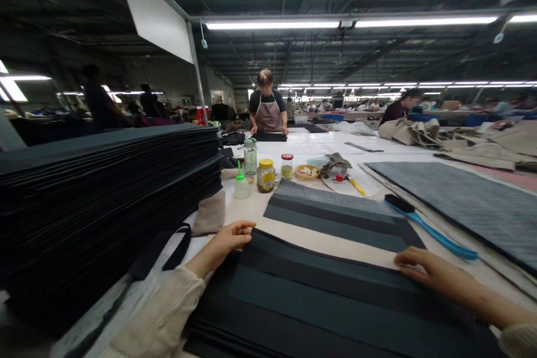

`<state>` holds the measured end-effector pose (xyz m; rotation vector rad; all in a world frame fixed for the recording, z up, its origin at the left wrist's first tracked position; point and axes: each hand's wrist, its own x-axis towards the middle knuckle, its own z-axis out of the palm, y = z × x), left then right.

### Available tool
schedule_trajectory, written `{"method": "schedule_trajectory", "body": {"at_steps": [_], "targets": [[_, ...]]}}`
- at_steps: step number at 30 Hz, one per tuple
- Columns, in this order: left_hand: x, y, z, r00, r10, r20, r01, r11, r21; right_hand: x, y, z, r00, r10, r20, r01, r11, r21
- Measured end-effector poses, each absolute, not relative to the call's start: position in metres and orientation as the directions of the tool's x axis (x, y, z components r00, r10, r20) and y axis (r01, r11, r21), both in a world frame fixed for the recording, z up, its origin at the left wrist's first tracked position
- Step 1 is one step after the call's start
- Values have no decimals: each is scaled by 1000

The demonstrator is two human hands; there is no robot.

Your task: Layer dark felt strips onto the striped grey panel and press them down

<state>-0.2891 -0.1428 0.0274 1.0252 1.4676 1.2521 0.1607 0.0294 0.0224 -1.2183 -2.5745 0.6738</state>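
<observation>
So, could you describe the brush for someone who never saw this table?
At the picture's right lies a large grey sheet. Along its near edge, just beyond the right hand, is the brush. Its long, bright blue handle sets it apart from the dark sheets nearby.

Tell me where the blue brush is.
In the head view, the blue brush lies right of centre, beyond the right hand, between the far striped panel and the large grey sheet.

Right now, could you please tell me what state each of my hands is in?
Left hand: closed, pinching the dark panel at its far left corner.
Right hand: partly closed, at the panel's far edge; how firm its grip is cannot be told.
</observation>
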Motion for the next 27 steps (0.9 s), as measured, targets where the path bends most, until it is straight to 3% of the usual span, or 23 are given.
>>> {"method": "schedule_trajectory", "body": {"at_steps": [3,8,14,21,27], "targets": [[-284,-145,25,-279,952,-124,-15,125,992,120,23,33,-665,744,67,653,623,-431],[-276,-148,30,-300,947,-116,-75,98,992,12,-19,69,-799,549,246,450,817,-361],[-270,-155,37,-308,947,-95,-77,75,994,-82,-62,83,-836,372,404,330,928,-172],[-265,-158,44,-300,952,-69,-48,57,997,-103,-72,67,-823,353,445,307,936,-174],[-260,-159,44,-301,953,-24,18,31,999,-103,-76,66,-832,316,456,308,947,-95]]}}
